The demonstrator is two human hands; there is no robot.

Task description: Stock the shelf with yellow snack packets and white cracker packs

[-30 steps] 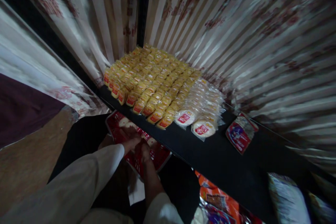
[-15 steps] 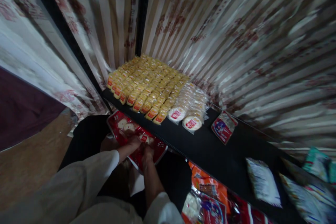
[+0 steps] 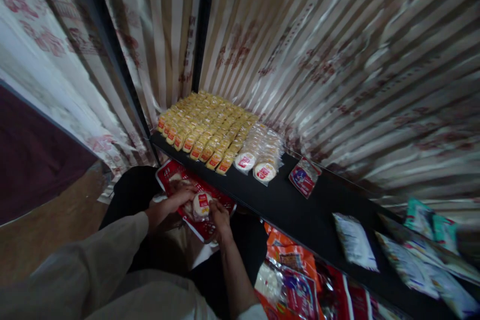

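A red plastic basket (image 3: 164, 174) rests on my lap, against the front edge of the black shelf. In it lie several clear-wrapped round white crackers (image 3: 175, 178). Between my hands, a wrapped round cracker (image 3: 203, 205) with a red and yellow label faces up. The fingers of my right hand (image 3: 219, 214) are closed on its right edge. My left hand (image 3: 183, 197) curls over the wrapped crackers at the left of it, partly hiding them; its fingertips touch the packs.
On the black shelf (image 3: 258, 196) stand rows of yellow wrapped snacks (image 3: 210, 125) and two rows of white round crackers (image 3: 264, 171). Farther right lie a red-purple packet (image 3: 304, 177) and white pouches (image 3: 355, 241). Orange packets (image 3: 290, 252) sit below; a striped curtain (image 3: 318, 60) hangs behind.
My hands have moved apart, and the labelled cracker between them has come into fuller view, label up. The head view has shifted slightly, so the shelf goods appear farther left.
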